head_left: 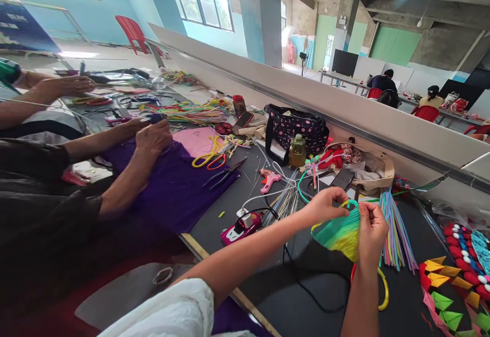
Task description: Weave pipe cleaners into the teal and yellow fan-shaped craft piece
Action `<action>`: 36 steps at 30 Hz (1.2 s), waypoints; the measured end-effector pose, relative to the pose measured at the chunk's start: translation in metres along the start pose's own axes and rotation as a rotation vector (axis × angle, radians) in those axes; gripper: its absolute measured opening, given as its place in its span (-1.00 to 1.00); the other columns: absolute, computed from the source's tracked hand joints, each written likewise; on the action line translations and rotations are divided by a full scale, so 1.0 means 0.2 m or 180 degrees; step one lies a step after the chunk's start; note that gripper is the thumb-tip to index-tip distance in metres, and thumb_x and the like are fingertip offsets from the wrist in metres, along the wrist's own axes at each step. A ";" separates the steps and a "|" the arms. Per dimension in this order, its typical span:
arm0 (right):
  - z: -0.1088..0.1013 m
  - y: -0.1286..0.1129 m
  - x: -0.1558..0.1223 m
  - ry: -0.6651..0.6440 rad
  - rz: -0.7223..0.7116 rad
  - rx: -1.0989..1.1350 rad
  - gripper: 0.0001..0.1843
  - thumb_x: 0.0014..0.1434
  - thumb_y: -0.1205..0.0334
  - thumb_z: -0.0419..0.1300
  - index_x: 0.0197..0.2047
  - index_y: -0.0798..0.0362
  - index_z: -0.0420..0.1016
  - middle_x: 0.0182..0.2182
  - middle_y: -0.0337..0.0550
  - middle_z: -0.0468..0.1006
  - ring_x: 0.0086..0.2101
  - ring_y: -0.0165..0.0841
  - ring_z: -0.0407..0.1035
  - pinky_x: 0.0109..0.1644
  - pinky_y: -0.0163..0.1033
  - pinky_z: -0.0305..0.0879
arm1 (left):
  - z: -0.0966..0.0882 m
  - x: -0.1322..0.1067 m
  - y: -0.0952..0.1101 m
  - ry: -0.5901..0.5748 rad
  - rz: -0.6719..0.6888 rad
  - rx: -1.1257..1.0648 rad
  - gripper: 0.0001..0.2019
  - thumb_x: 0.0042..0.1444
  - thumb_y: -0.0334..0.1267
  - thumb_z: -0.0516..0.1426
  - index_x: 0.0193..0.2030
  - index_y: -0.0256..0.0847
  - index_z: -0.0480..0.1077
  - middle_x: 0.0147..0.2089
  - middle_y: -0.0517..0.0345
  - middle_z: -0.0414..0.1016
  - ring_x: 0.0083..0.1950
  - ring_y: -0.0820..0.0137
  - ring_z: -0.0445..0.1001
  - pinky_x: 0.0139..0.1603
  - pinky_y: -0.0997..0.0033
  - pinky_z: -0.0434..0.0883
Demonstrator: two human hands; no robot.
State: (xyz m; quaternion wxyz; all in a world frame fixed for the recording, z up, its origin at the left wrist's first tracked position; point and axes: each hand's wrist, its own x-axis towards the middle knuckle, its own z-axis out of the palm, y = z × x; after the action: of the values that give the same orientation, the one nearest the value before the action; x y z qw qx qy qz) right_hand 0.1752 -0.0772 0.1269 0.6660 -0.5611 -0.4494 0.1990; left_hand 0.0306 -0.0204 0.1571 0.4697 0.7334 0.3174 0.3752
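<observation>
My left hand [324,205] and my right hand [370,230] meet above the dark table [291,286], both closed on a woven piece of green, teal and yellow strips [339,234]. The left fingers pinch its top edge near a small yellow-green loop. The right hand grips its right side from above. A yellow and red strip [384,290] curls down from under the right wrist.
A bundle of coloured strips [394,230] lies right of my hands. Folded paper triangles [444,286] and red-white beadwork [465,260] sit far right. A glue gun [268,179], scissors [210,159], a bottle [297,150] and a dotted bag [296,125] lie behind. A co-worker's hands [153,138] rest on purple cloth at left.
</observation>
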 end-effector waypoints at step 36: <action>0.00 -0.05 -0.02 0.0270 -0.0311 -0.0194 -0.66 0.15 -0.05 0.15 -0.35 0.09 0.46 -0.41 -0.14 0.50 -0.39 -0.33 0.36 -0.27 -0.24 0.28 | 0.04 -0.08 0.03 0.0966 0.1320 0.1834 -0.79 0.19 -0.11 0.10 -0.23 -0.20 0.45 -0.22 0.03 0.47 -0.13 0.31 0.36 -0.05 0.26 0.29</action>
State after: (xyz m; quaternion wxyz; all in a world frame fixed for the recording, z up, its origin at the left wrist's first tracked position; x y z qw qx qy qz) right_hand 0.1695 -0.0833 0.1343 0.6760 -0.5664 -0.4536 0.1286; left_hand 0.0303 -0.0399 0.1568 0.1061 0.8201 0.3206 0.4619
